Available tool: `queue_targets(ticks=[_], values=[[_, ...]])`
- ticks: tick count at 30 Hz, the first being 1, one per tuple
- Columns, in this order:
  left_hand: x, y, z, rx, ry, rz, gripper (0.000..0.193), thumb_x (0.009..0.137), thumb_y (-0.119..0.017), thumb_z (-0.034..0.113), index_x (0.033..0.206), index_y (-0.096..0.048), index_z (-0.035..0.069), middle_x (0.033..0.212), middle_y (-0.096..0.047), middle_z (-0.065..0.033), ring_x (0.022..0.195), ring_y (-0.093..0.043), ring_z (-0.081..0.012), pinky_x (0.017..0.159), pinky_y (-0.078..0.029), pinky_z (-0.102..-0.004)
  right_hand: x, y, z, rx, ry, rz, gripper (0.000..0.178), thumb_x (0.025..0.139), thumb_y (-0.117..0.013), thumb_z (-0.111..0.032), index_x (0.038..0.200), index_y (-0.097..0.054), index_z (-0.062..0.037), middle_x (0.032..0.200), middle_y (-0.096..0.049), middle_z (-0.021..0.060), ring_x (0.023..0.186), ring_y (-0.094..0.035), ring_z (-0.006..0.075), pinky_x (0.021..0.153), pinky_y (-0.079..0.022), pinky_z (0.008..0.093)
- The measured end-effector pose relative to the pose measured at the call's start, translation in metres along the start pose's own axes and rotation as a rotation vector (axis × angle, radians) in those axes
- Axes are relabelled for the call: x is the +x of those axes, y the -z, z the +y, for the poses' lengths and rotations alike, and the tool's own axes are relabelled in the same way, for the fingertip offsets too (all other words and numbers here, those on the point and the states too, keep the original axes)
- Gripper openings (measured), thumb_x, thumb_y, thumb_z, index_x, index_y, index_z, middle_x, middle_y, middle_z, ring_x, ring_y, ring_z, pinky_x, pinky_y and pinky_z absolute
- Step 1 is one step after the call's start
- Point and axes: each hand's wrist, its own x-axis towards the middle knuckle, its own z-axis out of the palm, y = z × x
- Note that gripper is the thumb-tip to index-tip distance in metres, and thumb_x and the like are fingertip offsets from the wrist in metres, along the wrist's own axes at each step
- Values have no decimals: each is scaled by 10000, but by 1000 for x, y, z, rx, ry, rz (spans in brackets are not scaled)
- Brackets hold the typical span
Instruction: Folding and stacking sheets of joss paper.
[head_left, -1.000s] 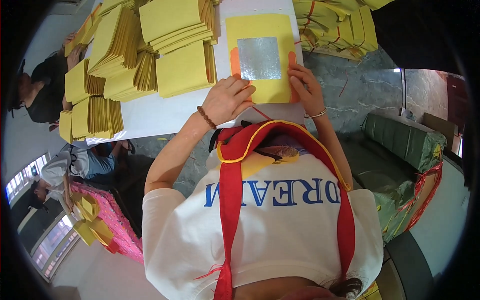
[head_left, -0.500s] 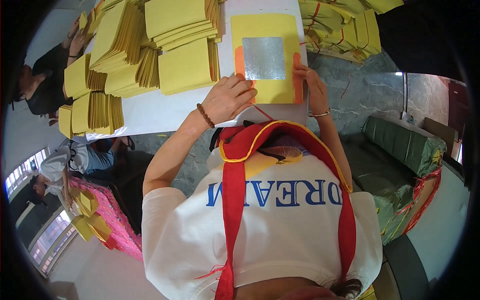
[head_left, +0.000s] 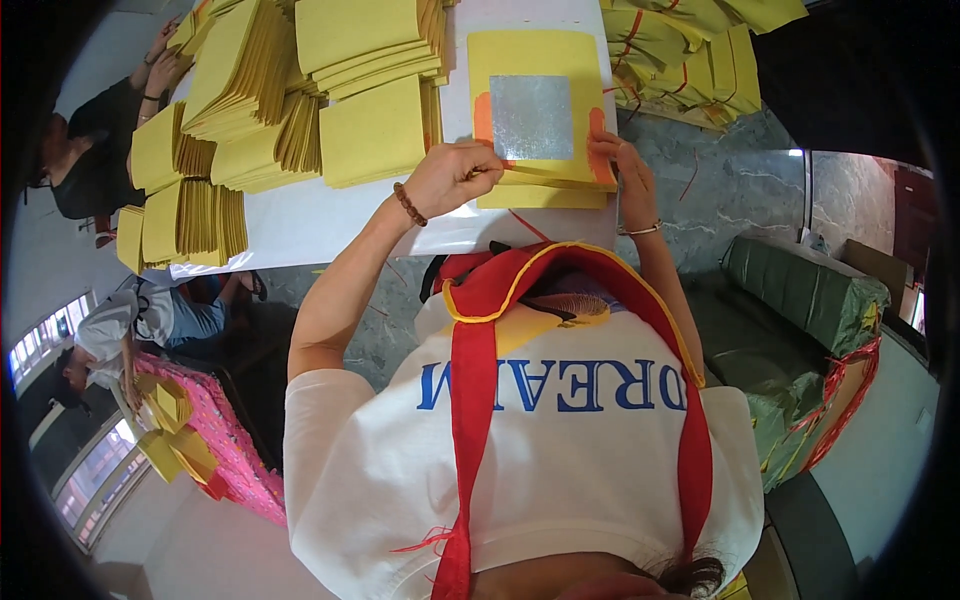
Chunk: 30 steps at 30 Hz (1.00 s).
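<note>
A yellow paper sheet (head_left: 530, 55) with a silver square in its middle and orange strips along both sides lies in front of me. Its near edge is curled up, and more yellow paper (head_left: 540, 199) shows beneath. My left hand (head_left: 455, 178), a beaded bracelet on its wrist, is closed in a pinch at the near left corner. At the right edge my right hand (head_left: 624, 168) has its fingers on the orange strip and grips the near right corner; its thumb is partly hidden.
Stacks of folded yellow paper (head_left: 372, 130) cover the white table (head_left: 285, 225) to my left. Tied yellow bundles (head_left: 690, 70) lie beyond its right edge. One person (head_left: 95, 165) handles yellow paper at the far left; another (head_left: 120, 330) works by a pink-covered table (head_left: 215, 430). Green wrapped bales (head_left: 800, 290) stand right.
The near edge of the yellow sheet has come up and back, uncovering paper below. My left hand has curled from lying flat into a pinch and shifted slightly left.
</note>
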Motion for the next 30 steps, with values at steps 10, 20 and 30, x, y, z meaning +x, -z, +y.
queue_targets(ticks=[10, 20, 30], values=[[-1, -5, -12, -284, 223, -17, 109, 806, -560, 91, 776, -586, -10, 681, -541, -13, 584, -456, -66, 516, -382, -234, -1, -5, -5, 32, 0, 60, 384, 966, -359, -250, 982, -619, 31, 1140, -554, 113, 1105, -479, 190, 973, -322, 292], [5, -2, -15, -448, 279, -35, 125, 812, -572, 102, 781, -603, -14, 644, -534, 11, 607, -464, -54, 555, -396, -222, 0, -5, -6, 0, 17, 58, 383, 965, -364, -250, 971, -619, 35, 1133, -560, 107, 1101, -481, 181, 957, -340, 285], [8, 5, -16, -491, 334, -120, 140, 821, -561, 128, 784, -601, -1, 687, -514, 23, 601, -434, -49, 509, -368, -224, -1, 2, -2, 10, 12, 12, 295, 930, -427, -198, 1015, -606, 20, 1177, -537, 99, 1119, -473, 183, 961, -338, 288]])
